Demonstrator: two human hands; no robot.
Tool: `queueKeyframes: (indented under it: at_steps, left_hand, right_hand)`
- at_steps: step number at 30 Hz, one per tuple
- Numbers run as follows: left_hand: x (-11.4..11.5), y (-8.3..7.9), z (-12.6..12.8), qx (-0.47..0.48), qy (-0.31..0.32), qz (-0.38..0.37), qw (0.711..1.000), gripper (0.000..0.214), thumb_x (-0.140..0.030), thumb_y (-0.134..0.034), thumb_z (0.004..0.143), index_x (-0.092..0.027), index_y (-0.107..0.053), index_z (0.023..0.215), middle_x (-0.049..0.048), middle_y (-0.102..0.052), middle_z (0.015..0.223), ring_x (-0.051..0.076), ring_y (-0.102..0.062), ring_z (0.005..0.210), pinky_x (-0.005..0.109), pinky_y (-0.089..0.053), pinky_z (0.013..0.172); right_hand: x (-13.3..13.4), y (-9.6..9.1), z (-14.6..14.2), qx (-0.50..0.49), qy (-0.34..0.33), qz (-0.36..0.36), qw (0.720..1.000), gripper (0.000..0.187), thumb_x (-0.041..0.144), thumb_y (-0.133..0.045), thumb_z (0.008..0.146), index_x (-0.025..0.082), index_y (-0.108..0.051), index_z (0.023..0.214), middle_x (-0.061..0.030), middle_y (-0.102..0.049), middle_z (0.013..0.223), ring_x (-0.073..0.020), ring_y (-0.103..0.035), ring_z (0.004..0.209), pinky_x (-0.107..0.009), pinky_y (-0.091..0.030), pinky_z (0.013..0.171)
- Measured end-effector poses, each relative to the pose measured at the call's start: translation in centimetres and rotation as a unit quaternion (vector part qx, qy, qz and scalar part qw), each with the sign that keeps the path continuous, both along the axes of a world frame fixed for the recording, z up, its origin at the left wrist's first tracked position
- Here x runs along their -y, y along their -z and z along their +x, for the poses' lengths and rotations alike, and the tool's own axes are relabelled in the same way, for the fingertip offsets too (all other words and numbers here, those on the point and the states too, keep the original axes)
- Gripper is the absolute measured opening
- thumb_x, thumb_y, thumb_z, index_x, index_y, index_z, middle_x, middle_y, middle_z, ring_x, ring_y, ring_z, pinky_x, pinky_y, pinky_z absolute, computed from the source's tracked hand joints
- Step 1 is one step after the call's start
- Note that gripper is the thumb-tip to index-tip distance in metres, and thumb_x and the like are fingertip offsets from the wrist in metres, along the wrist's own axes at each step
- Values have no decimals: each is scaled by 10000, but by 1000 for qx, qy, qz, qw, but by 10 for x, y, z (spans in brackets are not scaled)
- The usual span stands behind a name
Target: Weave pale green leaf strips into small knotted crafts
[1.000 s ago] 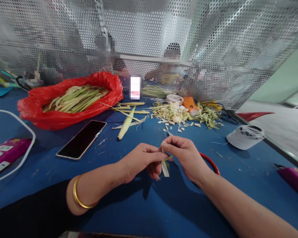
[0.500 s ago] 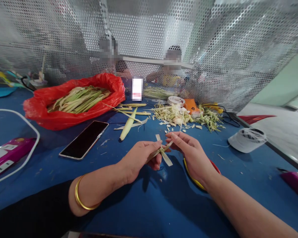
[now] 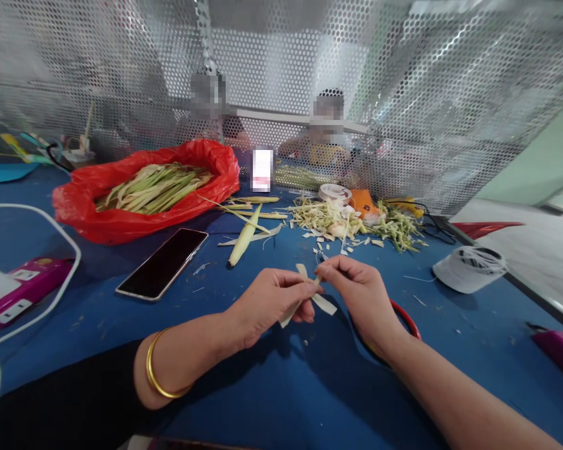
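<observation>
Two bare hands work above one blue desk (image 3: 244,400). The left hand (image 3: 272,300) has its grip pinched on one small piece of crossed leaf strips (image 3: 325,304); the right hand (image 3: 361,290) has its grip closed on one strip end. The piece is between both hands, clear of the desk. From there, one red bag (image 3: 107,231) of leaves lies at ten o'clock, one phone (image 3: 163,262) at nine, one heap of clippings (image 3: 326,219) at twelve and one white spool (image 3: 464,275) at three.
</observation>
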State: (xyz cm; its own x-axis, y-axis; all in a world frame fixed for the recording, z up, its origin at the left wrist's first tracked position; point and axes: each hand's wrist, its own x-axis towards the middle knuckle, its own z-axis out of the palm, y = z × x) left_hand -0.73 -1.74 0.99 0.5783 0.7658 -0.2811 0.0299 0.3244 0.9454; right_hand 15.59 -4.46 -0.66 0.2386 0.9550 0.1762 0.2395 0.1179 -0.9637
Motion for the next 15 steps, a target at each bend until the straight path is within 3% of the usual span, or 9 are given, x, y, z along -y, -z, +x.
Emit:
queueKeyframes:
  at_steps: [3,6,10,13,15]
  left_hand:
    - [-4,1,-1,69,-36,-25,997,284,-387,-709,754,-155,-736,915,55,-733,753,147,-663,708,259,-497,695]
    - [-9,3,-1,117,-68,-21,991,299,-305,-718,759,-157,-715,1019,80,-752,921,173,-674,891,266,-494,790]
    - [-9,3,0,151,-102,-14,983,310,-202,-721,746,-139,-696,1048,64,-752,893,161,-673,873,273,-482,847]
    - [-7,3,1,153,-107,-18,982,307,-183,-713,749,-126,-689,1050,58,-750,849,153,-674,808,275,-487,823]
    - [-6,3,1,161,-108,-19,981,294,-183,-706,753,-121,-687,1040,62,-750,835,153,-675,797,272,-493,804]
  right_hand:
    - [5,-7,2,90,78,92,989,119,330,-612,846,217,-653,848,-23,-650,842,-179,-559,778,-317,-417,739]
    - [13,-14,-2,176,81,151,969,182,318,-573,885,222,-607,734,-10,-601,738,-168,-536,703,-299,-405,683]
    - [17,-11,-11,209,-47,75,974,249,358,-598,867,210,-608,666,-20,-614,707,-176,-562,679,-297,-405,648]
    - [15,-3,-16,195,-79,18,978,268,369,-572,877,202,-614,672,-30,-634,723,-185,-581,697,-297,-410,652]
    - [14,-1,-16,191,-90,20,977,279,337,-537,894,198,-589,657,-29,-625,717,-178,-573,687,-290,-408,650]
